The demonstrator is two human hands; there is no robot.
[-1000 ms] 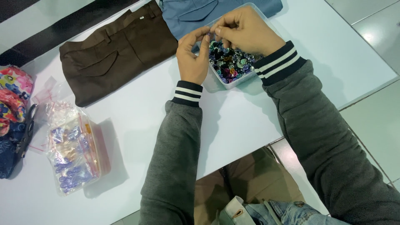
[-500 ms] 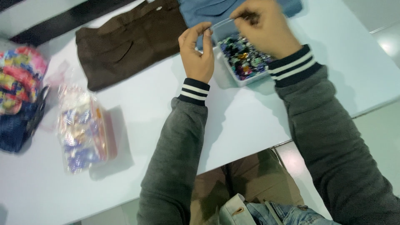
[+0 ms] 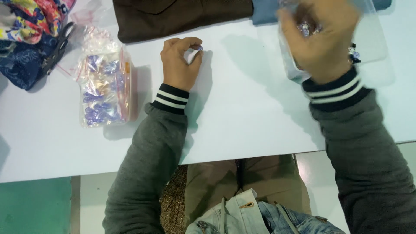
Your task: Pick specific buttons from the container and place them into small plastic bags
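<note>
Moved off the box, left hand (image 3: 180, 65) now down on the tabletop (image 3: 242, 117), fingers pinching a bead (image 3: 199, 47). Right hand (image 3: 323, 41) blurred over the box (image 3: 294, 71), grip unclear. Tiny, hard, probably slippery; best pinched by its sides.

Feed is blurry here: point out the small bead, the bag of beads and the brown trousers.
bead (image 3: 199, 47), head view, on the bead itself.
bag of beads (image 3: 104, 89), head view, middle of the bag.
brown trousers (image 3: 182, 17), head view, flat cloth.
</note>
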